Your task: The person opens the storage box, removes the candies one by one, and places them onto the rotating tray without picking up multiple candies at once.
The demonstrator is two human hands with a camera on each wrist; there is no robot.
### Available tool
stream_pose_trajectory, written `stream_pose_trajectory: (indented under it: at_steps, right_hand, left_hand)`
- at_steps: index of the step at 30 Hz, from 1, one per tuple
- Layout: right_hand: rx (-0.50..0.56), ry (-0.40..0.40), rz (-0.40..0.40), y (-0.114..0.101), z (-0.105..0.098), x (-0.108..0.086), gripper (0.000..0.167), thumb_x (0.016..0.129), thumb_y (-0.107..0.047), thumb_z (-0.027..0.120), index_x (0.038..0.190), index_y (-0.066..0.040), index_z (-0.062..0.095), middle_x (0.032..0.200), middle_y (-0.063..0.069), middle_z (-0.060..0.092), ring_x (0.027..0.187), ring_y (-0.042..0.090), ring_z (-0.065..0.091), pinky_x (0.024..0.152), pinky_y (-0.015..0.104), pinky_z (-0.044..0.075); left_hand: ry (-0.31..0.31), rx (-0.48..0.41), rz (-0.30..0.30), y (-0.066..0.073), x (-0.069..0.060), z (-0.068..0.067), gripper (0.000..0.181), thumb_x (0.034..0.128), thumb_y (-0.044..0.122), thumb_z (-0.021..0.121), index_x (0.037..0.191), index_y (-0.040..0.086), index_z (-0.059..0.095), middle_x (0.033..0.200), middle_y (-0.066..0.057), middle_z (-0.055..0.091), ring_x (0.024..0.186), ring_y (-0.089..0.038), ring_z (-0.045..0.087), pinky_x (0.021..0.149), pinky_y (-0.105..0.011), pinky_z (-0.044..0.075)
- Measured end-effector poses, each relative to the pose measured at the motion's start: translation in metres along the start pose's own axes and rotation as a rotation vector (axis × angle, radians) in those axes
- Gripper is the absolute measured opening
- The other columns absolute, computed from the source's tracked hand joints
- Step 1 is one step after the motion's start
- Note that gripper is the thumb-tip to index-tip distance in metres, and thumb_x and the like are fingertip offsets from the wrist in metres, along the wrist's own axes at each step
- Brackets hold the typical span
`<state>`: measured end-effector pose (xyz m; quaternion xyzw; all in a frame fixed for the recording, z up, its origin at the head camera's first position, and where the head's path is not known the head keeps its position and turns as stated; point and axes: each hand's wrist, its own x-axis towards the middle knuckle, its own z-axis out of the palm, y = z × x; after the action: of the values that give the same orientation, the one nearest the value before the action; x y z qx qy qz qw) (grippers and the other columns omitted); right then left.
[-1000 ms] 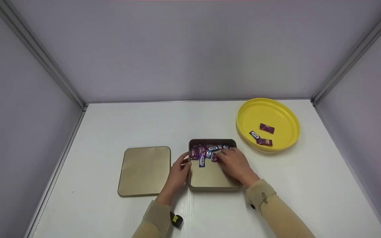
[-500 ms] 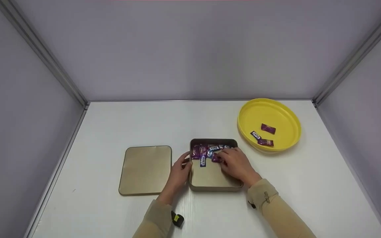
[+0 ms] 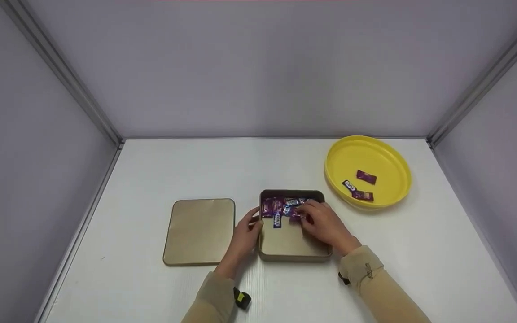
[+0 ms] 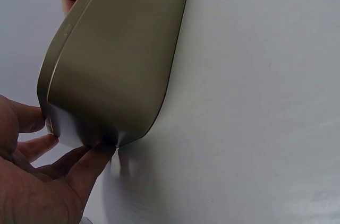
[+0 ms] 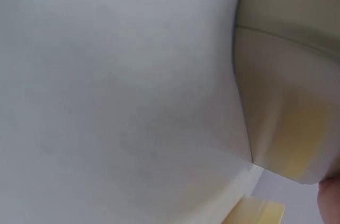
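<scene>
Over the three o'clock side of a gold tin box [image 3: 282, 243], your right hand [image 3: 328, 227] reaches in with its fingers curled, thumb and fingertips pinching a purple-wrapped candy [image 3: 295, 215]. That candy lies directly beneath your fingertips and shows towards their nine o'clock; your fingers hide the rest of it. From ten o'clock round to twelve of your fingertips, a cluster of purple and blue candies [image 3: 267, 208] covers the far part of the tin box's floor. A single blue-and-white candy [image 3: 277, 220] lies at nine o'clock from the pinched one, near but apart, one end pointing towards six.

At the tin box's nine o'clock, your left hand [image 3: 243, 234] rests against the outer wall, fingers spread, their tips touching it around a corner.

Farther out at nine o'clock, a gold lid [image 3: 200, 231] lies flat on the white bench [image 3: 159, 175]. At the tin box's two o'clock, near but apart, sits a round yellow tray [image 3: 375, 154]. It holds a purple packet [image 3: 366, 176] near its middle, a blue-and-white packet [image 3: 349, 185] at eight and another purple packet [image 3: 363, 195] at six.
</scene>
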<state>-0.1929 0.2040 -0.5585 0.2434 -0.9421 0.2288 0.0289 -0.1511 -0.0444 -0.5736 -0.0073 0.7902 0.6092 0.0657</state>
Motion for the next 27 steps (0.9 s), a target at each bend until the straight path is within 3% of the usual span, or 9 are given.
stream_pose_trajectory:
  at_steps: [6,10,14,27]
  right_hand:
    - [0.12,0.004,0.078,-0.002,-0.007,-0.003,0.025,0.086,-0.009,0.074,0.11,-0.017,0.069,0.102,-0.006,0.061,0.088,0.013,0.055,0.078,0.034,0.051]
    - [0.182,0.054,0.09,-0.002,-0.014,-0.006,0.025,0.087,-0.006,0.072,0.111,-0.012,0.068,0.102,0.0,0.064,0.09,0.016,0.059,0.079,0.036,0.053]
    - [0.207,0.109,0.069,0.0,-0.021,-0.008,0.025,0.086,-0.003,0.072,0.11,-0.008,0.068,0.104,0.004,0.067,0.093,0.018,0.061,0.081,0.039,0.053]
    - [0.27,0.213,0.132,0.014,-0.032,-0.018,0.021,0.086,-0.002,0.07,0.106,-0.008,0.068,0.096,0.001,0.065,0.087,0.016,0.059,0.077,0.043,0.054]
  left_hand:
    - [-0.003,-0.005,-0.019,0.0,0.0,0.001,0.045,0.1012,0.01,0.051,0.146,0.005,0.045,0.13,-0.025,0.057,0.114,-0.036,0.059,0.099,-0.045,0.047]
    - [-0.011,-0.013,-0.03,0.0,0.0,0.001,0.046,0.1016,0.011,0.051,0.147,0.006,0.044,0.13,-0.023,0.057,0.113,-0.034,0.059,0.097,-0.044,0.049]
    - [-0.017,-0.008,-0.024,0.0,0.0,0.0,0.046,0.1015,0.011,0.051,0.147,0.005,0.043,0.13,-0.023,0.057,0.113,-0.033,0.059,0.094,-0.043,0.05]
    - [0.001,-0.005,-0.008,0.003,-0.001,-0.001,0.046,0.1007,0.01,0.052,0.146,0.005,0.045,0.129,-0.024,0.057,0.113,-0.035,0.059,0.097,-0.045,0.048]
